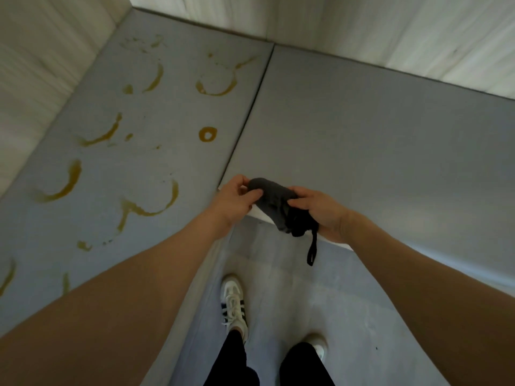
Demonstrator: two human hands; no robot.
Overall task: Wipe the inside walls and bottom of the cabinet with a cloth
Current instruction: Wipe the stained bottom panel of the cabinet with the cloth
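The dark grey cloth [274, 200] is bunched into a crumpled wad with a black loop tab hanging from its lower right end, held in the air at the front edge of the cabinet bottom [362, 151]. That bottom is a flat grey surface split by a dark seam, its left panel marked with yellowish-brown ring-shaped stains [207, 134]. Pale whitish cabinet walls [41, 65] rise at the left and back.

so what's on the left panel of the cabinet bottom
Yellow-brown ring stains lie scattered over the left gray panel. The left forearm covers its near edge, so any marks there are hidden.
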